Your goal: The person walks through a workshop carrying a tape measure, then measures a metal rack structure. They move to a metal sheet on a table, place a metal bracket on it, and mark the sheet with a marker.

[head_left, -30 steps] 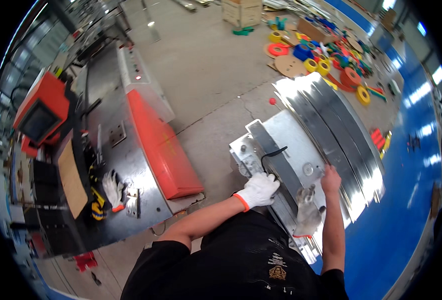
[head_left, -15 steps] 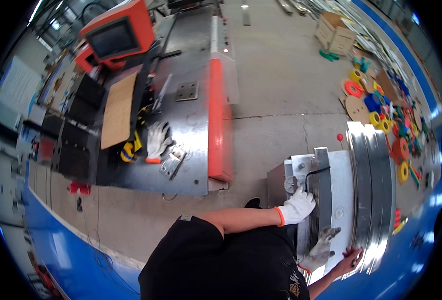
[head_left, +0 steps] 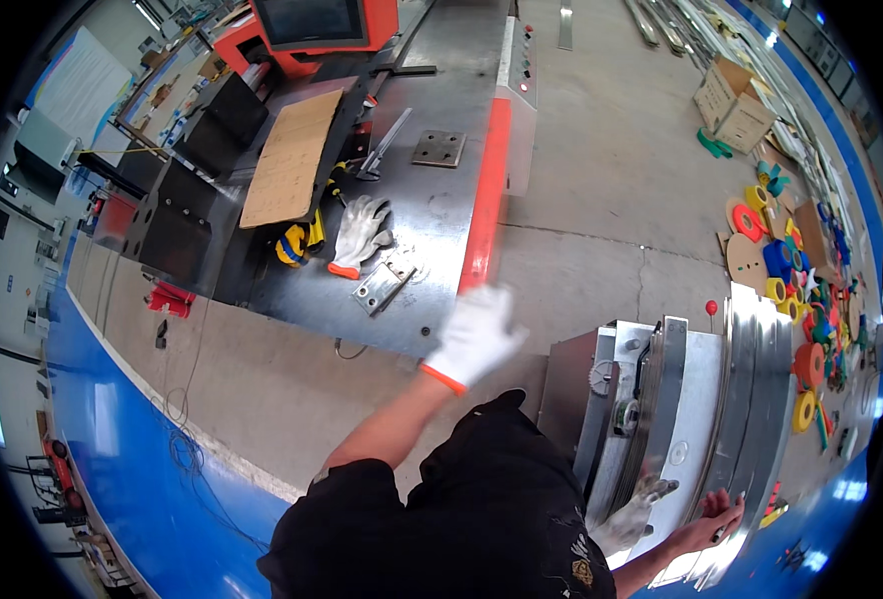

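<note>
My left hand (head_left: 476,337), in a white knit glove with an orange cuff, is in the air by the near corner of the dark metal table (head_left: 307,309). Motion smears its fingers. My right hand (head_left: 718,523) is bare and curled beside the stacked long metal strips (head_left: 736,399); a small dark object shows in it, too little to name. A soiled grey-white glove (head_left: 629,519) lies on the metal-topped stand (head_left: 683,409) near the right hand. A dark flat bar (head_left: 669,369) and a small toothed wheel (head_left: 600,377) are also at this stand.
The table holds a cardboard sheet (head_left: 292,160), another glove (head_left: 362,235), a caliper (head_left: 387,145), a yellow tape measure (head_left: 292,246), and drilled metal plates (head_left: 439,148). A red-framed screen (head_left: 312,22) stands behind. Coloured tape rolls (head_left: 781,260) and a carton (head_left: 736,105) lie on the right floor.
My left hand has left the stand's left side and swung left toward the table. The view has shifted, while my right hand stays by the metal strips.
</note>
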Motion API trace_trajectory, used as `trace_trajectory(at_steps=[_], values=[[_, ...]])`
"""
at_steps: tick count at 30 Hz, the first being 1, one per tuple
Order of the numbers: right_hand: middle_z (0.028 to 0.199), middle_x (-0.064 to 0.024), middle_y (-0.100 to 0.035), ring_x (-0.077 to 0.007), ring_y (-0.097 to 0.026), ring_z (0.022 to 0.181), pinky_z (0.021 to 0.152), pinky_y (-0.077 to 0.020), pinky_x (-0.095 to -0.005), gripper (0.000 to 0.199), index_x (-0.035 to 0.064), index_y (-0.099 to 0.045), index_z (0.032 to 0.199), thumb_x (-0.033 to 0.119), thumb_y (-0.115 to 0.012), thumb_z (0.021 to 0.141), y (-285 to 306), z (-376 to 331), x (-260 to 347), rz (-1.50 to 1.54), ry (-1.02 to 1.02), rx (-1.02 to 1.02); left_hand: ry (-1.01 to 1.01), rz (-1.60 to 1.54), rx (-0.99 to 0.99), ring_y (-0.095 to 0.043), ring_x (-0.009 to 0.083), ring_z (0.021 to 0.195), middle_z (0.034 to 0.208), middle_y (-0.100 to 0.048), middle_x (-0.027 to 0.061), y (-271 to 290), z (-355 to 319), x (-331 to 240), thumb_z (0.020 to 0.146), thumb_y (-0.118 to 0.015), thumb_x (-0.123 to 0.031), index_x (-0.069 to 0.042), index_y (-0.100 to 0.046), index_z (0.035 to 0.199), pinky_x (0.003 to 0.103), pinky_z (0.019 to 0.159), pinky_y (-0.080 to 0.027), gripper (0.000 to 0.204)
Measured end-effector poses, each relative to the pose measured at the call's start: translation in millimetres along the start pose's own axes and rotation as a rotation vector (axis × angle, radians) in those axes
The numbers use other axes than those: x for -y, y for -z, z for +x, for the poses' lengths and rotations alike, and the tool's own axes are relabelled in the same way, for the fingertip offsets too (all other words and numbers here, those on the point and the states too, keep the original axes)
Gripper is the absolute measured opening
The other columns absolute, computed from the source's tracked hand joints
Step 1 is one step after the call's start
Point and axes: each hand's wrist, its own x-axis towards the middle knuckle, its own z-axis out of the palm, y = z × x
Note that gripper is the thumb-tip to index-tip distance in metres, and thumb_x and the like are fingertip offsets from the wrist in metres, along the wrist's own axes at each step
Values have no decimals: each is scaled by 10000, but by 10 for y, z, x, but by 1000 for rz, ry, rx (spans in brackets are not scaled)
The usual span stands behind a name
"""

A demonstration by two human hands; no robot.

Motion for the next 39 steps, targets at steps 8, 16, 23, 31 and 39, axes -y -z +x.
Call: trace_trajectory(at_steps=[8,16,23,31,39], values=[[901,-86,-671,-133,-585,733,690,-474,-256,394,11,-575,1189,366,-482,1047,-282,-1,104,100,10,101,663,221,217,-623,371,1111,1186,-609,217,505,-201,1685,690,-782,-317,-21,-581,1150,451,930,-515,582],[909,-93,-678,-123,-584,729,676,-459,-249,356,7,-577,1178,323,-457,1064,-442,-58,49,147,11,215,740,125,295,-591,379,1180,1289,-567,238,613,-380,1871,634,-756,-298,-3,-498,1278,425,980,-503,754],[922,-100,-677,-124,-590,728,665,-453,-251,347,0,-564,1182,309,-462,1061,-367,-116,-25,107,-11,246,716,323,134,-602,371,1109,1183,-594,192,607,-670,2358,688,-746,-293,-46,-577,1158,449,948,-497,558],[908,-107,-675,-130,-597,712,640,-468,-251,319,7,-561,1183,286,-480,1051,-307,-121,37,145,1,224,582,272,159,-557,417,1182,1294,-559,238,497,-70,1538,689,-756,-403,-68,-509,1301,463,1010,-467,740],[848,-141,-687,-159,-636,649,601,-524,-288,298,-9,-578,1128,264,-501,1038,-16,-126,-18,145,31,99,393,-314,161,-649,291,958,1024,-660,167,-63,72,2303,612,-805,-193,10,-550,1132,394,868,-515,614]])
